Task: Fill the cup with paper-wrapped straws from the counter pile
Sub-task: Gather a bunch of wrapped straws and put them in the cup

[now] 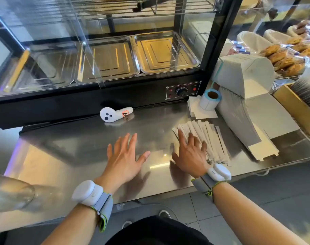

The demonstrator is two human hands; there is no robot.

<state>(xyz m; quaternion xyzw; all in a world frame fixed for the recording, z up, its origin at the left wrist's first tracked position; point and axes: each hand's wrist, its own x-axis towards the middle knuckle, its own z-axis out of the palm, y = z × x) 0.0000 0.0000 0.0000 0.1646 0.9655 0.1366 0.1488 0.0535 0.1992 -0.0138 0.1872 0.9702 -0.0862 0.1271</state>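
Observation:
A pile of paper-wrapped straws (208, 138) lies fanned out on the steel counter (76, 149), right of centre. My right hand (189, 154) hovers flat over the pile's near left part, fingers spread, holding nothing. My left hand (126, 156) is spread open above bare counter to the left of it, also holding nothing. A clear cup (11, 195) lies blurred at the far left edge, near the counter's front.
A white controller (115, 114) lies at the back by the glass display warmer (106, 59). A label roll (210, 99) and stacks of folded paper bags (253, 103) sit right of the straws. Wrapped pastries (288, 55) are at the far right.

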